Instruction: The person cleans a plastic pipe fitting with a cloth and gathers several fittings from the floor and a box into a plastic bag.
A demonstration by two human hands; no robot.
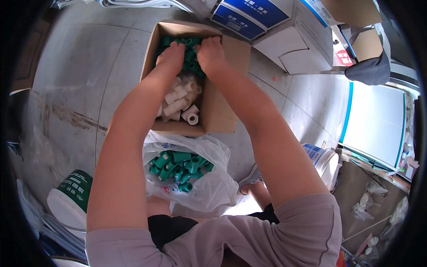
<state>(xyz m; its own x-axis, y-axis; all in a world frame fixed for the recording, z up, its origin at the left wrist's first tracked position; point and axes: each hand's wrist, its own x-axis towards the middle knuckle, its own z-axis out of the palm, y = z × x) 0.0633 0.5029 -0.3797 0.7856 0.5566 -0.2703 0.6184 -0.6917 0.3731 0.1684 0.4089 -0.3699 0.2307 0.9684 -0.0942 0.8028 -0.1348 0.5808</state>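
Both arms reach into an open cardboard box (220, 113) on the floor. My left hand (171, 57) is over the green plastic pipe fittings (190, 55) at the box's far end. On the right of the same heap, my right hand (210, 52) touches the fittings beside the box wall. The fingertips of both hands are partly hidden, so any grip is unclear. White pipe fittings (176, 106), partly in clear plastic, fill the near end of the box. Closer to me, an open plastic bag (217, 187) holds more green pipe fittings (180, 162).
White and blue cartons (293, 50) stand beyond the box on the right. A green and white bucket (71, 193) is at the left, and a white bucket (322, 160) at the right. A white panel (373, 120) with blue edging lies farther right. My shoe (252, 177) is beside the bag.
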